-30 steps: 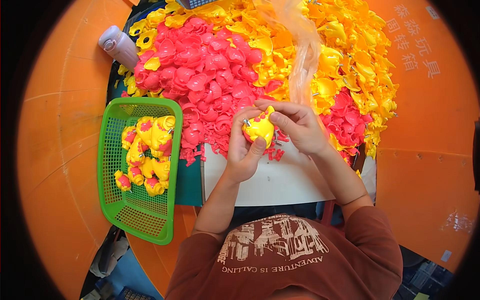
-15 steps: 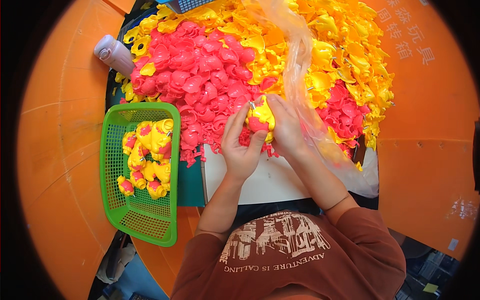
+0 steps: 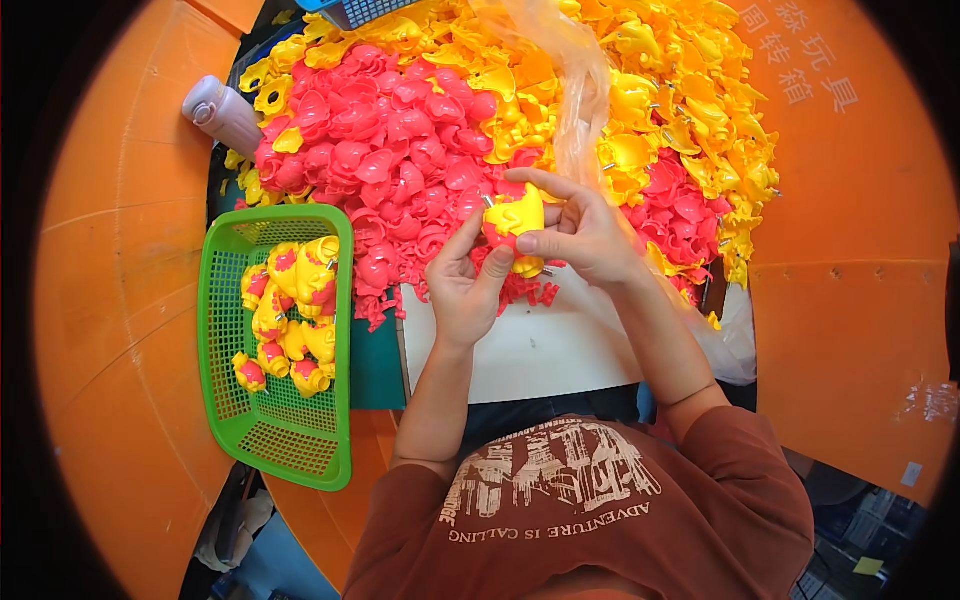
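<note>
Between my two hands is a yellow and pink plastic toy body [image 3: 518, 218], with small metal pins sticking out of it. My left hand [image 3: 466, 282] grips its left side between thumb and fingers. From the right, my right hand [image 3: 585, 232] holds it too, its thumb across the front and its fingers behind. Just beyond lies a heap of pink plastic shells [image 3: 380, 150]. Several similar yellow and pink toy bodies [image 3: 290, 310] lie in the green basket [image 3: 346, 400] on the left.
Yellow plastic parts [image 3: 690, 80] are piled at the back and right, with a clear plastic bag [image 3: 585, 100] across them. A pale lilac bottle [image 3: 222, 112] leans at the far left. Orange panels [image 3: 840, 330] stand at both sides. Below my hands is a white board [image 3: 520, 355].
My right hand has shifted its hold; its fingers are lifted and spread, and its thumb now presses the toy's front. The toy body has turned slightly, and my left hand sits slightly lower.
</note>
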`<state>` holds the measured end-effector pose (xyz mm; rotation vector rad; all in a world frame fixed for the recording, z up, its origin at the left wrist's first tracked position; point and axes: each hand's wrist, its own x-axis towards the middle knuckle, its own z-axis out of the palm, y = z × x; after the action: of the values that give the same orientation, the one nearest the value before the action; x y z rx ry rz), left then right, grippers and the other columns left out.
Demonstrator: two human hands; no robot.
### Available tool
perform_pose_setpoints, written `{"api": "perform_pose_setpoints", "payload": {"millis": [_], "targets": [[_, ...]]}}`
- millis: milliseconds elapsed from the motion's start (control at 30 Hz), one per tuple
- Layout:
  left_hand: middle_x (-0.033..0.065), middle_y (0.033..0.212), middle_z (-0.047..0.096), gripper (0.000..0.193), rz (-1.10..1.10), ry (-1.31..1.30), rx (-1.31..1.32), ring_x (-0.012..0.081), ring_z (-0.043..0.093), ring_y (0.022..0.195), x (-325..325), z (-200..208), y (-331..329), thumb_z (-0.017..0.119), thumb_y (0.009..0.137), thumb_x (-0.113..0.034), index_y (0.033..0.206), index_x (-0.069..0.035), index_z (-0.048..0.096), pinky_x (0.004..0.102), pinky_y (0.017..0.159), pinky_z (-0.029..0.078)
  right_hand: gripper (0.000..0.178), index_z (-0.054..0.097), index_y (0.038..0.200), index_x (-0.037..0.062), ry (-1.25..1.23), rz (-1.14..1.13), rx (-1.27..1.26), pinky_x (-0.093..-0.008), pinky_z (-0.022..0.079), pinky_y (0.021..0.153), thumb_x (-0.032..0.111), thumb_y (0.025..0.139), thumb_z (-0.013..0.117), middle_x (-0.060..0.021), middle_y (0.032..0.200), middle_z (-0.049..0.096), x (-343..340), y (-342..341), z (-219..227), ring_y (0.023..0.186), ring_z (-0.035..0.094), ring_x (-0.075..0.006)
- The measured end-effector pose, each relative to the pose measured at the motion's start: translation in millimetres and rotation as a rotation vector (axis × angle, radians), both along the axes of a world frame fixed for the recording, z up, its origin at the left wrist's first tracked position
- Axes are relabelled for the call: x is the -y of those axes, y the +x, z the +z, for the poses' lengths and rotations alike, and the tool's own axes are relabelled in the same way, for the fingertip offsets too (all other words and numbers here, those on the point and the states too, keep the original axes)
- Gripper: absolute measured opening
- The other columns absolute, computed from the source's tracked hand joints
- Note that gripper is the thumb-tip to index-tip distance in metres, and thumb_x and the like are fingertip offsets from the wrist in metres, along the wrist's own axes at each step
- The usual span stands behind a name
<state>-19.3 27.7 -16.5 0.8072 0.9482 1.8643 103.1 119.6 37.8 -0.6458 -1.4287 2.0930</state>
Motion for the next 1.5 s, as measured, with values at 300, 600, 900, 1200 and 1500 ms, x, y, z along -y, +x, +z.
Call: {"api": "perform_pose_setpoints", "payload": {"millis": [300, 600, 900, 1200, 1500], "targets": [[0.0163, 0.114, 0.057, 0.052, 0.000, 0.010, -0.020, 0.0178, 0.055, 0.104, 1, -5, -4, 0.069, 0.081, -0.008, 0.123, 0.013, 0.045, 0.0283, 0.091, 0.044, 0.064, 0.037, 0.136, 0.0018, -0.032, 0.095, 0.002, -0.0182, 0.046, 0.066, 0.009, 0.078, 0.064, -0.0069, 0.101, 0.062, -2, 0, -3, 0.082, 0.058, -0.0071], [0.0181, 0.112, 0.059, 0.048, 0.032, -0.055, -0.032, 0.0188, 0.056, 0.103, 0, 0, -3, 0.068, 0.081, -0.004, 0.120, 0.014, 0.047, 0.0282, 0.090, 0.045, 0.070, 0.034, 0.138, 0.0032, -0.013, 0.148, 0.062, -0.0178, 0.046, 0.067, 0.012, 0.077, 0.066, -0.0054, 0.100, 0.061, -12, 3, -9, 0.080, 0.056, -0.0058], [0.0170, 0.111, 0.059, 0.042, 0.069, -0.046, 0.029, 0.0182, 0.058, 0.101, 1, 2, -1, 0.061, 0.087, -0.007, 0.121, 0.012, 0.045, 0.0275, 0.088, 0.046, 0.066, 0.035, 0.135, 0.0031, 0.004, 0.136, -0.049, -0.0271, 0.048, 0.084, 0.003, 0.077, 0.067, -0.0142, 0.110, 0.060, -10, -6, -15, 0.100, 0.059, -0.0173], [0.0093, 0.105, 0.060, 0.030, 0.086, -0.042, 0.177, 0.0140, 0.059, 0.093, 2, -3, 8, 0.058, 0.090, -0.011, 0.115, 0.004, 0.049, 0.0252, 0.083, 0.047, 0.046, 0.038, 0.129, 0.0005, 0.243, -0.320, -0.020, -0.0241, 0.046, 0.079, 0.034, 0.098, 0.036, -0.0071, 0.105, 0.058, 43, -31, -43, 0.093, 0.057, -0.0140], [0.0090, 0.108, 0.056, 0.026, 0.313, -0.010, 0.029, 0.0139, 0.054, 0.098, 2, -3, 14, 0.055, 0.091, -0.010, 0.113, 0.002, 0.049, 0.0260, 0.086, 0.044, 0.031, 0.056, 0.104, -0.0011, 0.283, -0.248, 0.065, -0.0278, 0.047, 0.073, 0.027, 0.096, 0.045, -0.0074, 0.096, 0.062, 14, -22, -38, 0.085, 0.058, -0.0131]]}}
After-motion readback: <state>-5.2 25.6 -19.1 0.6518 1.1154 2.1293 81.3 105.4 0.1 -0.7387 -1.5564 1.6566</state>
